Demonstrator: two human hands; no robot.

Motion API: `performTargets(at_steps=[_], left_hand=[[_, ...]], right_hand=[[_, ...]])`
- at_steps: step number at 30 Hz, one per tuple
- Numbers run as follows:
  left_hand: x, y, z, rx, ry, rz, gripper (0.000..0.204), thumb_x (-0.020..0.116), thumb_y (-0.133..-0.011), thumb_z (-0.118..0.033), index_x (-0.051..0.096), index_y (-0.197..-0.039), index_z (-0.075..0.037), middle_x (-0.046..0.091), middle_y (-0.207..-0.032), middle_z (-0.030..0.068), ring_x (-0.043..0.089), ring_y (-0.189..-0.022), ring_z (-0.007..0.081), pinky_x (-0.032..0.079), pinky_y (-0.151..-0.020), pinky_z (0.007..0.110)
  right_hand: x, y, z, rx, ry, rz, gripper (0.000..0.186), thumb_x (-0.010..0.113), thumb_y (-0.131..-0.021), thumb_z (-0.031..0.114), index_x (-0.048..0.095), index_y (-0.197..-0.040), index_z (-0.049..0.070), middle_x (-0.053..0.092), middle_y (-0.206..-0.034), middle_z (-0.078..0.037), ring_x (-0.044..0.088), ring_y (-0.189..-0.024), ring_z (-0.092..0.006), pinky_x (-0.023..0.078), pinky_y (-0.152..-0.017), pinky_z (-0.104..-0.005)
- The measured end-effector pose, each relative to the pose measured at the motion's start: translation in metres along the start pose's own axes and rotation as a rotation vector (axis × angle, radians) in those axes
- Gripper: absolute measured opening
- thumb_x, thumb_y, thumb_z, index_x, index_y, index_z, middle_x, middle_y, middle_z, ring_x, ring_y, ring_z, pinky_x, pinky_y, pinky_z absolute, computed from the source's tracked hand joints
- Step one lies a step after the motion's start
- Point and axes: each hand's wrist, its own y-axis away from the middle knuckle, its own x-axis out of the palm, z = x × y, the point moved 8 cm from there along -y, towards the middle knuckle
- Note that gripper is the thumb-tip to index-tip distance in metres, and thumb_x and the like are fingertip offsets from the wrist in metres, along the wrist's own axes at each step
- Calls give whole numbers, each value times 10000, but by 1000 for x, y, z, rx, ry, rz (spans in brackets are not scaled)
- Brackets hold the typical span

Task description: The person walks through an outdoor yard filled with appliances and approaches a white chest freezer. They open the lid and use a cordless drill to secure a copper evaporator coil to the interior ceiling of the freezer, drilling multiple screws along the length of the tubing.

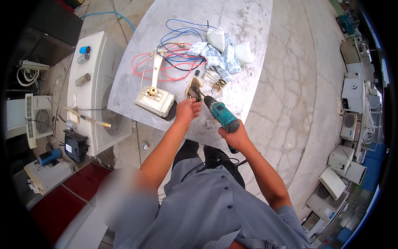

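Observation:
My right hand grips a teal and black cordless drill, its bit angled into a small cream housing with dark insides. My left hand holds the near end of that housing with curled fingers. Left of it on the grey metal sheet lies a cream camera-like body with a white bracket arm and brass fitting. Beyond the housing are small brass parts, a dark small piece, red and blue wire loops and several pale plastic packets.
A white air-conditioner unit stands left of the sheet, carrying cylindrical capacitors. A black case and red panels lie at the lower left. Several appliances line the right edge. A blue hose runs across the upper left.

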Motion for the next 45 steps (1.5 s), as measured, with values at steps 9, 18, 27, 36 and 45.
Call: performTargets(at_steps=[9,18,27,36,45], left_hand=[[17,-19,13,-139,523,26,368,414,-1111,-297,532,-1313,-11,690,-1140,144,687,-957,256,585,-864,408],[15,-27,30,-13,422,40,390,389,-1117,-271,478,-1420,-42,651,-1104,108,654,-952,230,581,-844,416],[9,7,-35,753,-795,-480,275,556,-1002,-153,660,-1211,-8,703,-1022,174,686,-809,369,555,-753,472],[0,-2,-42,673,-690,-401,224,583,-987,-131,740,-1046,17,725,-773,153,727,-730,306,566,-676,416],[5,-4,-20,64,-29,-156,339,479,-1061,-177,636,-1237,67,719,-991,138,723,-810,235,613,-675,354]], right_hand=[[-14,41,20,-58,2,45,279,763,-791,150,669,-991,-20,717,-850,-155,695,-788,-252,541,-756,-372],[32,-52,30,-6,72,-11,259,708,-807,195,692,-919,-38,703,-746,-141,678,-644,-240,544,-636,-382],[39,-80,10,33,-90,38,303,712,-782,250,708,-859,-43,691,-671,-127,694,-595,-221,546,-615,-370],[41,-73,51,34,308,1,365,730,-761,293,741,-970,-6,746,-902,-248,722,-906,-439,569,-799,-479],[28,-48,48,40,287,19,380,759,-770,276,720,-1031,2,750,-914,-233,725,-893,-424,570,-780,-474]])
